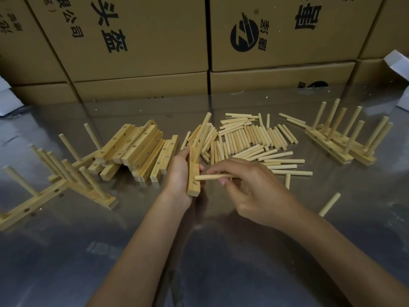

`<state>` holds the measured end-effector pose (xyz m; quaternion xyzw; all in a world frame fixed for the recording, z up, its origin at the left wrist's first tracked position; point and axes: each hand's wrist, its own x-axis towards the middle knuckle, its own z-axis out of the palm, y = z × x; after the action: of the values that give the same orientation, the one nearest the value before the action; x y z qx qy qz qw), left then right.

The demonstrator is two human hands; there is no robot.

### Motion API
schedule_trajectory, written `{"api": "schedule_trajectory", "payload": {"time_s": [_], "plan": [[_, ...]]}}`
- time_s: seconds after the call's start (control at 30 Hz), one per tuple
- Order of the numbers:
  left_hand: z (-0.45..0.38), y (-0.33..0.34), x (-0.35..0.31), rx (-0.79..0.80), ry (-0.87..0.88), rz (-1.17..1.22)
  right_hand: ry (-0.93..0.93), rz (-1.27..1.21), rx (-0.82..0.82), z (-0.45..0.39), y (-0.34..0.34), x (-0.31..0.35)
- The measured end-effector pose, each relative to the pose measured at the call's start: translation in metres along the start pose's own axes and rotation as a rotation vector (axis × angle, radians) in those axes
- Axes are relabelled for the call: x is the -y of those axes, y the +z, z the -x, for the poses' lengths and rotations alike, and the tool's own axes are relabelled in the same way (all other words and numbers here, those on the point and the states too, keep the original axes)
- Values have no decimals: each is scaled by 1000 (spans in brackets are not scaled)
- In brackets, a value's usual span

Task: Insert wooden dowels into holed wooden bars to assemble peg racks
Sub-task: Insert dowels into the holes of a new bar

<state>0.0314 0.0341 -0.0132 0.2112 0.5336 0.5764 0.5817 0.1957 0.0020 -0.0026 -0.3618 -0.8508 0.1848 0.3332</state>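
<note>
Gripping the pale holed wooden bar in my left hand, my right hand fingers pinching a pale round wooden dowel, I should line it squarely with a hole.

A shiny metal bench is seen filling the lower part of the view, its surface marked by dull reflections. Along its far edge, brown cardboard boxes are stacked in rows, printed with black characters and a round black logo. Something white is set on the boxes near the far right corner. Another white thing, only partly seen, lies at the far left edge.
</note>
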Motion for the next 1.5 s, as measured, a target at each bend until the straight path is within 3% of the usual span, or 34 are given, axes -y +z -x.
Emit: {"api": "schedule_trajectory", "payload": {"time_s": [0.23, 0.33, 1.0, 1.3, 1.4, 1.5], "plan": [[-5, 3, 5, -19, 23, -67, -205, 322, -73, 1, -3, 4], [-6, 4, 8, -44, 65, -137, -243, 314, -65, 1, 0, 4], [-4, 9, 20, -159, 229, -143, -43, 201, -102, 4, 21, -1], [-6, 6, 18, -105, 296, -130, -23, 167, -104, 1, 18, 0], [-7, 6, 18, -110, 305, -111, -33, 264, -203, 0, 16, 2], [-12, 2, 16, -168, 311, -83, 2, 177, -455, -1, 12, 5]]}}
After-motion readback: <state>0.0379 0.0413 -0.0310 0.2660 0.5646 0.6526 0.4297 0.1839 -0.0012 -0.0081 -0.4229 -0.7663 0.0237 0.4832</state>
